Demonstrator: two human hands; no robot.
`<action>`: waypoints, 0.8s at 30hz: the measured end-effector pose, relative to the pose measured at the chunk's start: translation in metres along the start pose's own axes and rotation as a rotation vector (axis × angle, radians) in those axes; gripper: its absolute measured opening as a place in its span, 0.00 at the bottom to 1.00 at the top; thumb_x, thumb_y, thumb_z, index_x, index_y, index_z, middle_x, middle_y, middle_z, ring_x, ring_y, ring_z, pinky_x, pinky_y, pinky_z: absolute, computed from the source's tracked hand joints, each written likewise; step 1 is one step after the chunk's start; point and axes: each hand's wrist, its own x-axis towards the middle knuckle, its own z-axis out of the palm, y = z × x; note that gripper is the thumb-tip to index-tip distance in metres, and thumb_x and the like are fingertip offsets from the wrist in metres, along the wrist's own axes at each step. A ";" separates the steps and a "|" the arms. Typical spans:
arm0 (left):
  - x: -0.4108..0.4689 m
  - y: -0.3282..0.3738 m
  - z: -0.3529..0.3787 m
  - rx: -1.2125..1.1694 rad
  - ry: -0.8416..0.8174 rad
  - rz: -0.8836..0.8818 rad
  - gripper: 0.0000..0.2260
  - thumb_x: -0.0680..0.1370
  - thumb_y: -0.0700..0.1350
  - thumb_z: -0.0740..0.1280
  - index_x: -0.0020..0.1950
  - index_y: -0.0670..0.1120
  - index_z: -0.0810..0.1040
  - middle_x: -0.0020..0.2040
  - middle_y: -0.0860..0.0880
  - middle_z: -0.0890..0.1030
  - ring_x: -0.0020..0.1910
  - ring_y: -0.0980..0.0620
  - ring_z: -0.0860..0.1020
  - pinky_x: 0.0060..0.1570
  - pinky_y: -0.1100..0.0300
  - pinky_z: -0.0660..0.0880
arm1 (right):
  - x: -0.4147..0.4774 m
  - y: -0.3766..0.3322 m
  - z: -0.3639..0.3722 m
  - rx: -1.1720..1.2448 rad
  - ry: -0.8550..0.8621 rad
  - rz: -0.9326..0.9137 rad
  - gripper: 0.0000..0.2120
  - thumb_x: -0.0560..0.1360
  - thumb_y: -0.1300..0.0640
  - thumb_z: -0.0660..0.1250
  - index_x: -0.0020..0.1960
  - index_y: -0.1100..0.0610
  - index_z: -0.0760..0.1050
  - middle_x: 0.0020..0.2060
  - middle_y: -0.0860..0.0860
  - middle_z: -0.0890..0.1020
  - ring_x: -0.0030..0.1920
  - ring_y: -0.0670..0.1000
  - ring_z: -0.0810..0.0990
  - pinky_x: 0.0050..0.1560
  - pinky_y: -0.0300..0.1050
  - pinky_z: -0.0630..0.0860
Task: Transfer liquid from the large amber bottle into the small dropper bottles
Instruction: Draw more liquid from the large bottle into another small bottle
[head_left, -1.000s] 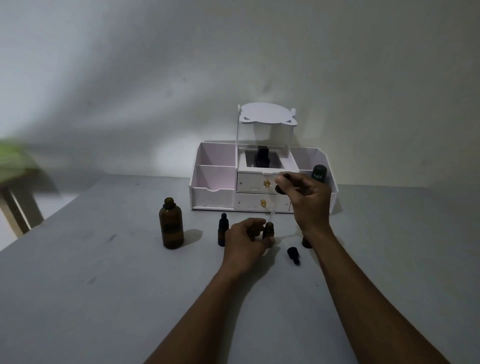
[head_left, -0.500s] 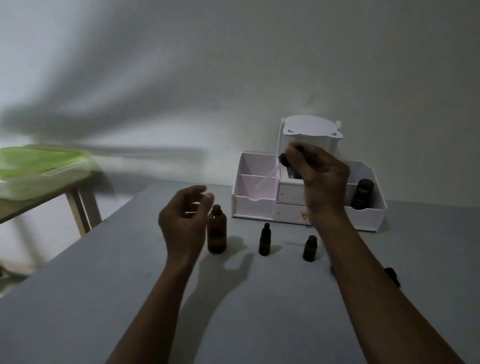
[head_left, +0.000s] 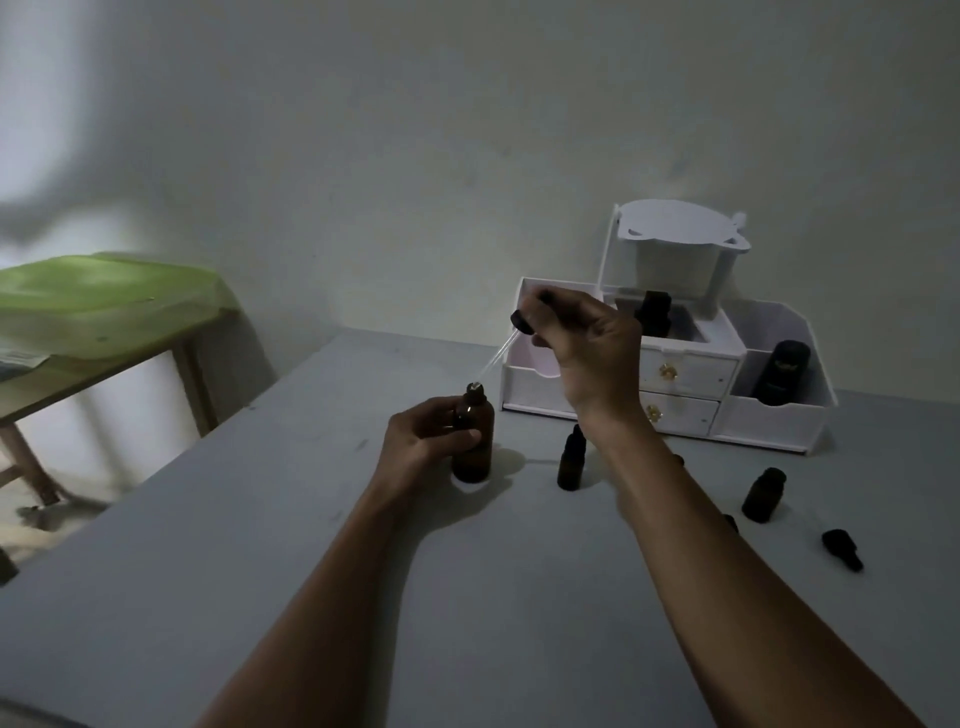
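My left hand (head_left: 426, 441) grips the large amber bottle (head_left: 474, 452), upright on the grey surface (head_left: 260, 571). The left small dropper bottle (head_left: 570, 460) and right small dropper bottle (head_left: 762, 493) stand beside it. My right hand (head_left: 587, 353) pinches a dropper (head_left: 521, 323), glass tip at the amber bottle's mouth. A white organizer (head_left: 779, 415) sits beyond.

Dim, grainy view; soft shadows, blurred edges.

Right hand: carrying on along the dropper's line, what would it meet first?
Likely the open mouth of the large amber bottle, gripped by the left hand; the dropper tip looks just above it.
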 end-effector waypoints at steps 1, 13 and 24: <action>-0.001 0.001 0.001 0.007 0.002 0.007 0.15 0.70 0.25 0.69 0.51 0.40 0.83 0.42 0.41 0.83 0.36 0.55 0.82 0.37 0.66 0.78 | 0.000 0.000 0.001 0.000 0.000 -0.003 0.10 0.73 0.60 0.75 0.52 0.63 0.84 0.42 0.55 0.87 0.44 0.50 0.87 0.49 0.48 0.84; 0.001 -0.002 -0.001 0.046 -0.017 0.027 0.15 0.70 0.26 0.71 0.53 0.41 0.84 0.42 0.45 0.85 0.39 0.54 0.83 0.40 0.66 0.79 | 0.004 0.008 0.013 -0.082 -0.062 -0.011 0.09 0.74 0.58 0.74 0.52 0.59 0.84 0.42 0.51 0.87 0.44 0.48 0.86 0.50 0.46 0.83; 0.005 -0.007 -0.009 0.145 -0.037 0.028 0.18 0.70 0.31 0.73 0.54 0.48 0.84 0.44 0.52 0.87 0.43 0.57 0.85 0.43 0.64 0.81 | -0.011 0.043 0.018 -0.317 -0.362 0.064 0.08 0.73 0.57 0.75 0.51 0.57 0.85 0.44 0.49 0.87 0.45 0.43 0.85 0.51 0.34 0.79</action>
